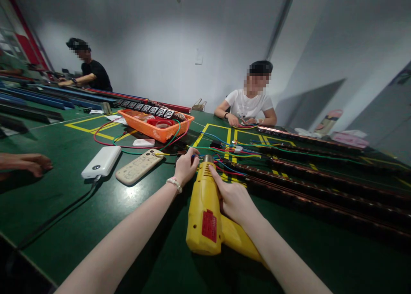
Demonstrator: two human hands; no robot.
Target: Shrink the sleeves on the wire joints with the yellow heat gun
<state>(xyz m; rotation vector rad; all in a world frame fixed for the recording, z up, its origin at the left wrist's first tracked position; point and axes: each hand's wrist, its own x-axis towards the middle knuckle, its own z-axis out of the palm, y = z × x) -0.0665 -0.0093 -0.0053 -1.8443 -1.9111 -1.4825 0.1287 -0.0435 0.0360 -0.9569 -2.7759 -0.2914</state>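
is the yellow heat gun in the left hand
No, the right hand holds the heat gun, while the left hand is beside its nozzle.

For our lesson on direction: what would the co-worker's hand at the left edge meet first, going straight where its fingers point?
The co-worker's hand would probably meet the white power bank first, though its height above the green table is hard to judge.

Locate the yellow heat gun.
The yellow heat gun is at lower centre of the head view, in the right hand, its nozzle beside the left hand.
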